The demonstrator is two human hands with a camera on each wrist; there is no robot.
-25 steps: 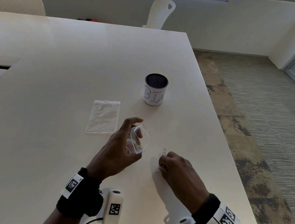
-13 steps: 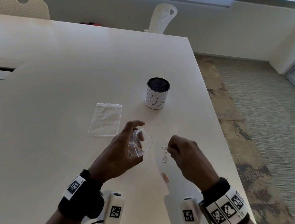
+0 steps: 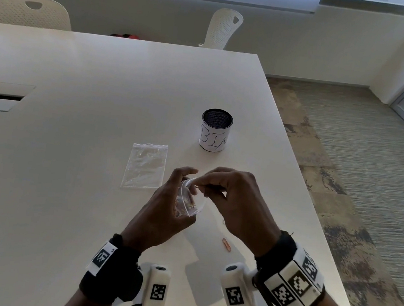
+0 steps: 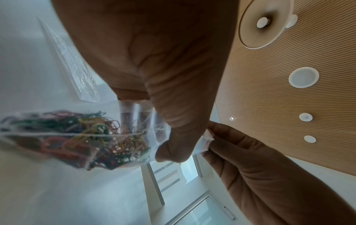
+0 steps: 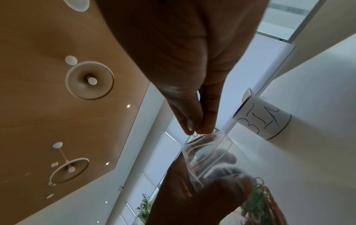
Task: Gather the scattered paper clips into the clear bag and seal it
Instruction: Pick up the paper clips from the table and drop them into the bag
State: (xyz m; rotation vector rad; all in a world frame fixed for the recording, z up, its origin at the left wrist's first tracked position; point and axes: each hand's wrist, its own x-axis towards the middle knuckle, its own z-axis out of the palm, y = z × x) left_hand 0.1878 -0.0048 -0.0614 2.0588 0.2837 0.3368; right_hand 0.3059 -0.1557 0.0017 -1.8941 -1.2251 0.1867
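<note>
Above the white surface (image 3: 80,102), the left hand (image 3: 163,214) holds the clear bag (image 3: 190,197) mouth-up; the right hand (image 3: 235,202), directly above it, pinches a paper clip (image 5: 194,134) at the opening. The wrist views show coloured clips inside; only the head view shows an orange clip (image 3: 226,244) lying nearer the right hand.

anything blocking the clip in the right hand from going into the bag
Nothing visible does. The right hand pinches a paper clip right at the open mouth of the clear bag, which the left hand holds open.
</note>
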